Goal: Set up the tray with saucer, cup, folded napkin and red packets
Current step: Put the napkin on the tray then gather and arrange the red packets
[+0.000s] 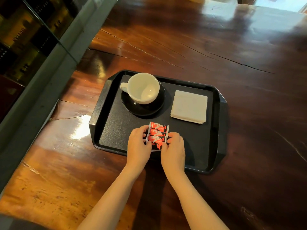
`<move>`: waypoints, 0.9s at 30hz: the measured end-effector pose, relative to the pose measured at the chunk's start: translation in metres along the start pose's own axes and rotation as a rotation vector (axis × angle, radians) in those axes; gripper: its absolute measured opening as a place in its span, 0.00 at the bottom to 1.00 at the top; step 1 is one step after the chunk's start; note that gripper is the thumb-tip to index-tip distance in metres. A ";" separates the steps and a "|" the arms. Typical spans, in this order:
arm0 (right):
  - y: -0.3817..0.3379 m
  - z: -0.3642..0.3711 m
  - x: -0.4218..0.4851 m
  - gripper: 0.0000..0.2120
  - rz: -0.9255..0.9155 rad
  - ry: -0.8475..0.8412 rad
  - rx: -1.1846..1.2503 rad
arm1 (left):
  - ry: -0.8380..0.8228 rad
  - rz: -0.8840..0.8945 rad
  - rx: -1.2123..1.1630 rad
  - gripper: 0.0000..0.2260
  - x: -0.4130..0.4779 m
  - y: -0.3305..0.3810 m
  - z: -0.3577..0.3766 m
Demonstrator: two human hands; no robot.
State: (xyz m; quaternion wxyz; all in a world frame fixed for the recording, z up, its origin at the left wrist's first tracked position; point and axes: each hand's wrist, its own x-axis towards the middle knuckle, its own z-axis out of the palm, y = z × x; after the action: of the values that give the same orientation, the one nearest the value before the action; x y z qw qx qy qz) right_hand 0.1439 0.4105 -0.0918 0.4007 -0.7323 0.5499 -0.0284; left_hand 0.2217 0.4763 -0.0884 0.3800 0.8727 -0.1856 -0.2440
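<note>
At the tray's (217, 117) near edge, both hands' fingers (146, 130) pinch red packets (157, 136).

Glossy cracked wooden table (216, 47); grey ledge (54, 72), dark glass panel (25, 30) left.

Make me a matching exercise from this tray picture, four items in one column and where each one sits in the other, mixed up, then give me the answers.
Column one:
1. cup
2. saucer
3. napkin
4. red packets

Column two:
A. directly on the tray, far left part
B. between the left hand and the right hand, near edge
C. folded, flat on the tray's far right part
D. on the saucer, handle pointing left

Pairs: 1-D, 2-A, 3-C, 4-B
</note>
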 end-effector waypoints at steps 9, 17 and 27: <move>0.002 -0.002 -0.007 0.17 -0.034 -0.007 -0.053 | 0.015 0.030 0.025 0.22 -0.005 -0.004 0.003; 0.000 -0.004 -0.002 0.18 -0.006 -0.018 -0.029 | -0.009 0.003 0.022 0.22 -0.003 -0.005 0.004; -0.004 0.002 0.005 0.19 0.042 -0.058 0.007 | -0.014 -0.016 -0.002 0.22 0.001 -0.002 0.000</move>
State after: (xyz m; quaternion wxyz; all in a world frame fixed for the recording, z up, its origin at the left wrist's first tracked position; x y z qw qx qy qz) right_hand 0.1495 0.4078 -0.0929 0.4195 -0.7197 0.5532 -0.0008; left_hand 0.2231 0.4773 -0.0900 0.3777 0.8720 -0.1809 -0.2536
